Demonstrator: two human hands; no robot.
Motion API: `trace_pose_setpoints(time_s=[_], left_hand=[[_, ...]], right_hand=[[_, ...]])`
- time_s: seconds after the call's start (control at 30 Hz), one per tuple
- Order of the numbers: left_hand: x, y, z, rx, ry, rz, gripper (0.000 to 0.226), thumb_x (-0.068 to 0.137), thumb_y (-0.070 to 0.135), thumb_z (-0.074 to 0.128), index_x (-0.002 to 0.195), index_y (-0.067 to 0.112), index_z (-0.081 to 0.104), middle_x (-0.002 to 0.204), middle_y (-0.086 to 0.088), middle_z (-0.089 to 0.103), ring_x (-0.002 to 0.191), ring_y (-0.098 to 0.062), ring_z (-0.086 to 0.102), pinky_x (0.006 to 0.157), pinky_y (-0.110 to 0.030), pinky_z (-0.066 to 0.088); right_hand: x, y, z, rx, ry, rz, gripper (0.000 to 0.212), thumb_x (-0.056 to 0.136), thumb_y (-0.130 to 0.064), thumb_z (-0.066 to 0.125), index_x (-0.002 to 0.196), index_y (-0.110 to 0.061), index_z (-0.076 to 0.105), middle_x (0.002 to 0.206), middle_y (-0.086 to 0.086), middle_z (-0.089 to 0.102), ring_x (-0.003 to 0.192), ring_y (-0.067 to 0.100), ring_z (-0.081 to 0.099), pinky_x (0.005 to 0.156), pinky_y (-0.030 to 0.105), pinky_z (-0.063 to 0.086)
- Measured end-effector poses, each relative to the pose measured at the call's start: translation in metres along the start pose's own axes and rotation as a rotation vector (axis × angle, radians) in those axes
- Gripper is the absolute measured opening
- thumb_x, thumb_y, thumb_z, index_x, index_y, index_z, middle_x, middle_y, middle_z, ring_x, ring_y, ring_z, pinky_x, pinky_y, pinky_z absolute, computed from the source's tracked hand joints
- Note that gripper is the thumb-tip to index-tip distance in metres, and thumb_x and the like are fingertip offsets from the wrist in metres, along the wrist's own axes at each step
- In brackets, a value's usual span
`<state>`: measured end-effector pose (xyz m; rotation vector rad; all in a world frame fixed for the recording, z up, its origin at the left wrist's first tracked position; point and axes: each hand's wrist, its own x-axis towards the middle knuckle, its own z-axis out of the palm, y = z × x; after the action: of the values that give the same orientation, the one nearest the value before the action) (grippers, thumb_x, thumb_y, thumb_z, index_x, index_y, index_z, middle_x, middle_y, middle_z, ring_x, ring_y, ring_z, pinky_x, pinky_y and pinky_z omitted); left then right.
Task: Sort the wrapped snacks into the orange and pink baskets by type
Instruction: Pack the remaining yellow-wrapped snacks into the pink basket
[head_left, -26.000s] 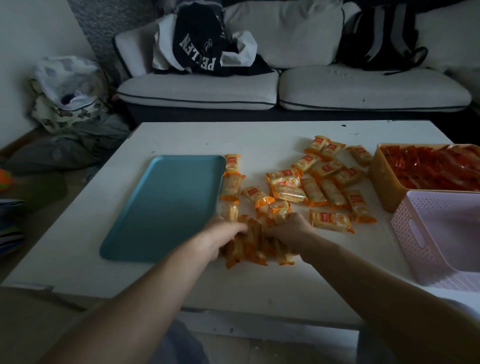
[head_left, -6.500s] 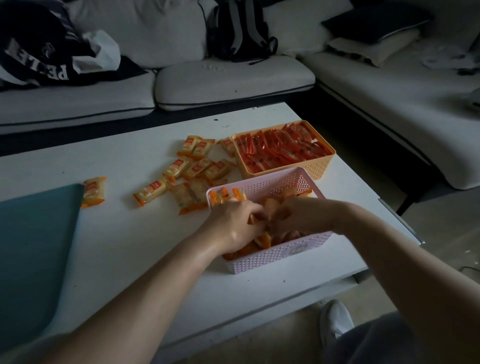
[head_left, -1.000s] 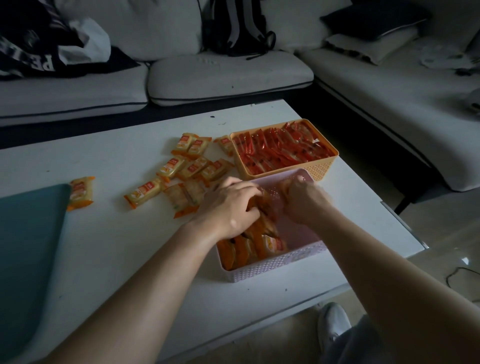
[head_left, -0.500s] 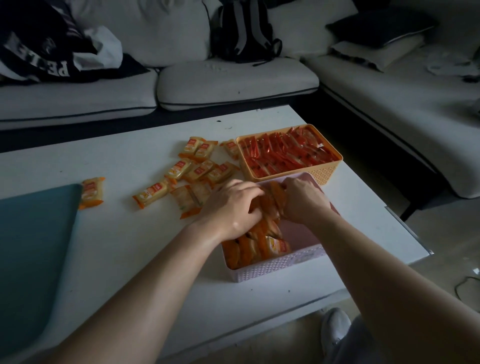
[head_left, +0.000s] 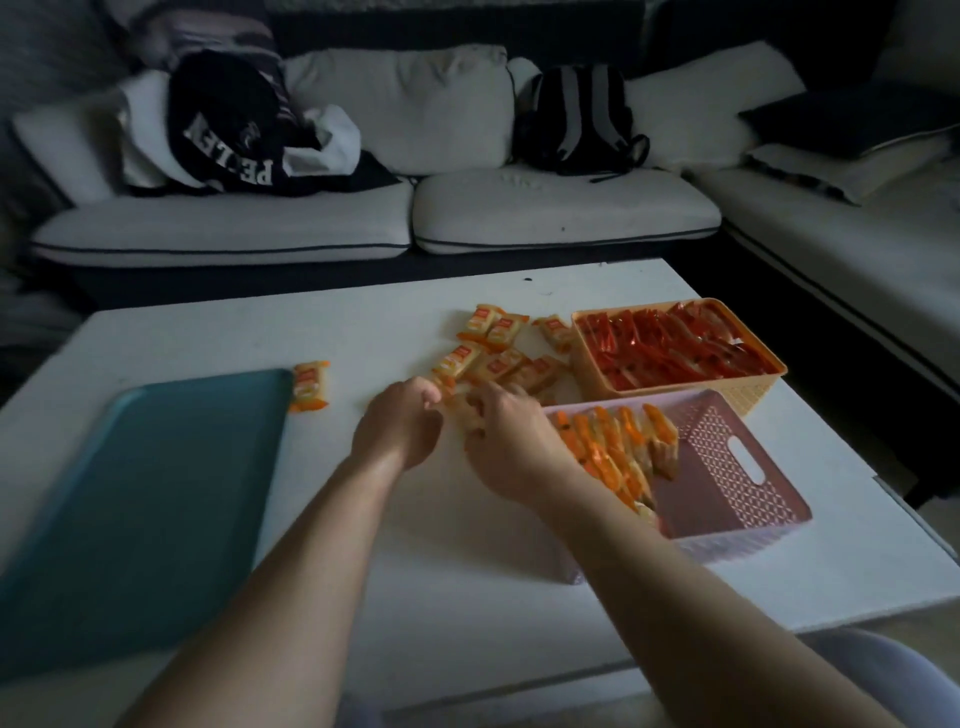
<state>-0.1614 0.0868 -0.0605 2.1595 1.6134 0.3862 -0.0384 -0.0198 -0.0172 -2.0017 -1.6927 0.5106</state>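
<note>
Hands (head_left: 400, 423) (head_left: 506, 441) meet over loose snacks (head_left: 498, 358) beside pink basket (head_left: 737, 467).

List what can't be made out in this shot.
- Head view: the hands hide and blur the snacks under them; grip unclear.
- The right forearm covers the pink basket's near left corner.
- Snack label print: too small.
- Tray: cut by the left edge.
</note>
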Motion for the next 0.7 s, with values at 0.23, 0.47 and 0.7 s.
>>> trace_pose_setpoints(time_s=[0.23, 0.47, 0.7], left_hand=[[0.029, -0.061, -0.001, 0.07, -0.076, 0.066, 0.059, 0.08, 0.022, 0.06, 0.135, 0.041, 0.053, 0.143, 0.003, 0.055, 0.129, -0.028, 0.051, 0.105, -0.041, 0.045], [0.049, -0.067, 0.027, 0.243, -0.177, 0.182, 0.073, 0.086, 0.027, 0.061, 0.153, 0.035, 0.033, 0.16, 0.005, 0.034, 0.142, -0.029, 0.034, 0.111, -0.041, 0.038], [0.046, -0.077, 0.03, 0.263, -0.059, 0.035, 0.029, 0.089, 0.029, 0.063, 0.116, 0.019, 0.057, 0.12, -0.009, 0.046, 0.107, -0.034, 0.057, 0.086, -0.042, 0.049]], right_hand=[[0.073, 0.01, 0.075, -0.412, -0.128, 0.204, 0.054, 0.091, -0.024, 0.049, 0.143, -0.013, 0.044, 0.143, 0.016, 0.041, 0.128, 0.041, 0.032, 0.109, 0.05, 0.027], [0.112, 0.015, 0.106, -0.548, -0.096, 0.278, 0.055, 0.092, -0.042, 0.054, 0.141, -0.016, 0.05, 0.133, 0.011, 0.043, 0.121, 0.038, 0.035, 0.095, 0.049, 0.036], [0.113, 0.009, 0.102, -0.424, -0.226, 0.348, 0.061, 0.09, -0.038, 0.058, 0.142, -0.006, 0.049, 0.131, 0.019, 0.039, 0.121, 0.044, 0.04, 0.1, 0.049, 0.04]])
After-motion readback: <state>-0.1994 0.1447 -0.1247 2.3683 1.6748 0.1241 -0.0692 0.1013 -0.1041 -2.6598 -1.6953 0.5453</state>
